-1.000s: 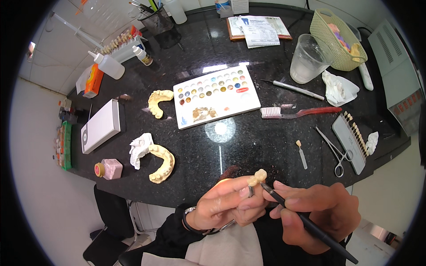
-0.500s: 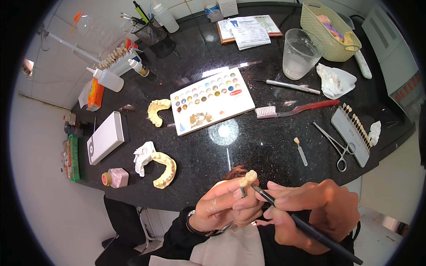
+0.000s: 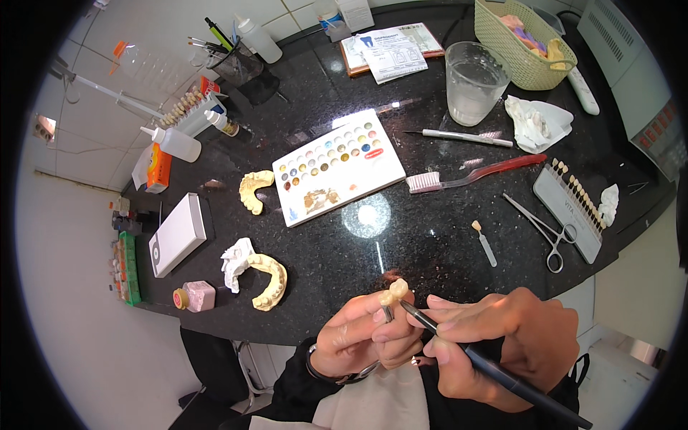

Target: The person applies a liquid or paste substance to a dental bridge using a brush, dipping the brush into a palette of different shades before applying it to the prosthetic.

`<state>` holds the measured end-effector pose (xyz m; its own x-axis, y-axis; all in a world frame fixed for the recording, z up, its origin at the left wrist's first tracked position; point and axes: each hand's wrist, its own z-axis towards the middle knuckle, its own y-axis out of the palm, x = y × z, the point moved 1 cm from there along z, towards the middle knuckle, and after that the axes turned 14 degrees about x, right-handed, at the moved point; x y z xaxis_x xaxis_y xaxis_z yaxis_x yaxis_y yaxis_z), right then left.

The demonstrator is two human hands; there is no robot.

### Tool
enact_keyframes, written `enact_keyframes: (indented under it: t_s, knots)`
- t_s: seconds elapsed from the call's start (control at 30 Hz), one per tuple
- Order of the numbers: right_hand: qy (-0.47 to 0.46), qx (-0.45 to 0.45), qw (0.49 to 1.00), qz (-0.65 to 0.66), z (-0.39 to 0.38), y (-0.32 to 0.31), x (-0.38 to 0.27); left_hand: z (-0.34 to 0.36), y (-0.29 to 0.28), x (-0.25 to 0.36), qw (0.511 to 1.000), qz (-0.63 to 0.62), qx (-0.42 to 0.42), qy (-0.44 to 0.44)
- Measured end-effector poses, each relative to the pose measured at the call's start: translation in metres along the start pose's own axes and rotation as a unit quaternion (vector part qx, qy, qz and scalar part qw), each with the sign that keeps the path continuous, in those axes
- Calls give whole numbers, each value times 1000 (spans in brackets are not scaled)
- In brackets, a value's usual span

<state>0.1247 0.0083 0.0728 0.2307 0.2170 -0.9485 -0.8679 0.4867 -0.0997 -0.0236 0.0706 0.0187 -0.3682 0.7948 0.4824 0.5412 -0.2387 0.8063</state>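
Observation:
Below the table's near edge, my left hand pinches a small cream-coloured dental bridge of tooth-shaped crowns. A short metal piece shows under the bridge between the fingers; the rest of it is hidden by them. In my right hand is a slim brush with a dark handle and metal neck, held like a pen. Its tip points up and left at the bridge's lower right side; whether they touch I cannot tell.
A white paint palette lies mid-table. Left of it are a cream dental cast and another cast nearer me. A toothbrush, scissor-handled forceps, a shade guide and a plastic cup occupy the right.
The whole view has shifted slightly. My hands keep nearly the same pose, with the brush tip still close to the bridge.

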Motion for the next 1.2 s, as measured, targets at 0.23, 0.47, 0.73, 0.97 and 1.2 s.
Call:
enact_keyframes:
  t_s: [0.23,0.47,0.73,0.97,1.2]
  knots:
    - [-7,-20,1000,-3,2,-2,0,2,-4,-2,999,-23,-28,-11]
    - [6,-7,1000,10,5,-2,4,1,-3,-3,998,-62,-8,-24]
    - [21,-10,999,-28,7,-3,2,5,-6,-6,997,-70,-15,-24]
    - [107,-50,990,83,9,-12,9,6,-5,-8,989,-118,-78,-46]
    - [-23,-75,995,56,-8,-4,17,13,6,-3,997,28,66,29]
